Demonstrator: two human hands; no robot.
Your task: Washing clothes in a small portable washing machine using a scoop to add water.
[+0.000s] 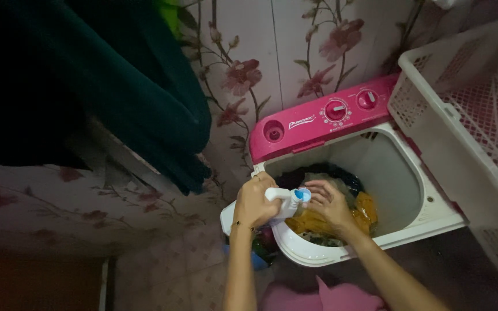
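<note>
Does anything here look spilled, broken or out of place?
Nothing stands out. The left hand holds a white bottle over the washing machine tub, the right hand at its blue cap; no spill shows.

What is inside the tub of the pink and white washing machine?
The tub holds a heap of clothes, yellow-orange pieces over dark ones. The left hand, the bottle and the right hand cover the near part; the tub's bottom is hidden.

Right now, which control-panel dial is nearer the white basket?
The smaller right-hand dial, beside the white basket; the larger dial sits further left, toward the panel's middle.
</note>
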